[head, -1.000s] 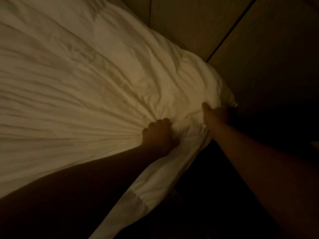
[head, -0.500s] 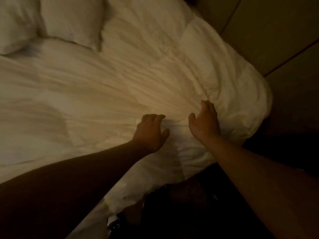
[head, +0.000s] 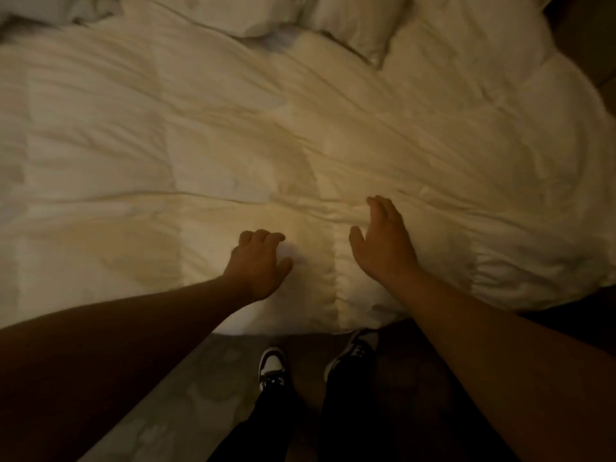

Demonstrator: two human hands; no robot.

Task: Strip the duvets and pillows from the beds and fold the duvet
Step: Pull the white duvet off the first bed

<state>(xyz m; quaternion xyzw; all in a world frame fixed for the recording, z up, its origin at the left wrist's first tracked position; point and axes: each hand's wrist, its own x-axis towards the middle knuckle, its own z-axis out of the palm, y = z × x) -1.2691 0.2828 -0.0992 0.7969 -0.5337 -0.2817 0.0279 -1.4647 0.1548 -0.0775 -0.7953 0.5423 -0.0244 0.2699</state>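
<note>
Your white duvet (head: 233,135) lies spread over the bed, its long axis running left to right across your view, the near edge hanging just past your shoes (head: 273,368). Two pillows (head: 350,25) sit at the far edge, partly cut off by the frame. Your left hand (head: 258,265) rests on the duvet near that front edge with fingers bent into the fabric; in this dim light you cannot tell whether it grips a fold. Your right hand (head: 383,241) lies beside it, fingers straight and together, pressed flat on the cover.
</note>
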